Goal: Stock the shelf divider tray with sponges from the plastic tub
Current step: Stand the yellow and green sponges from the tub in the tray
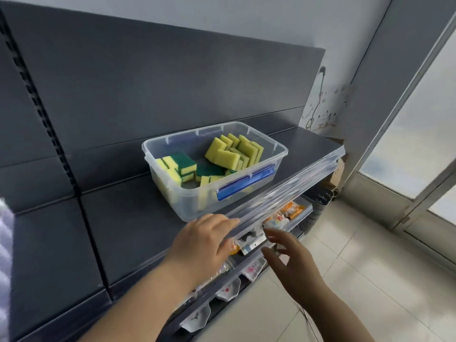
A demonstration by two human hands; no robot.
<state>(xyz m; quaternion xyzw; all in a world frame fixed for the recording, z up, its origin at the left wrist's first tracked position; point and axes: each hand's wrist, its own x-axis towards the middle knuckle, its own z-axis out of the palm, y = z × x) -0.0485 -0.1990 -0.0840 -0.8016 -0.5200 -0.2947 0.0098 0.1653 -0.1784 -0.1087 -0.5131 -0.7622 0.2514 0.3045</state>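
Sponges [223,156], yellow with green scouring backs, lie loose in the clear plastic tub [187,203]: one cluster stands on edge at its far end, and others lie jumbled at the near end. A blue latch [246,181] runs along the tub's front wall. The tub sits on a dark shelf [138,218], close behind the shelf's clear front rail [291,186].

Just in front of the tub's near corner, the left hand [199,245] lays outstretched fingers on that rail, holding nothing. The right hand [293,265] hangs lower, off the shelf edge, with fingers spread and empty.

Below the tub, bright packets [291,211] fill a lower shelf, their print too blurred to read. Small patterned dishes [228,290] show lower down, partly hidden by the left forearm.
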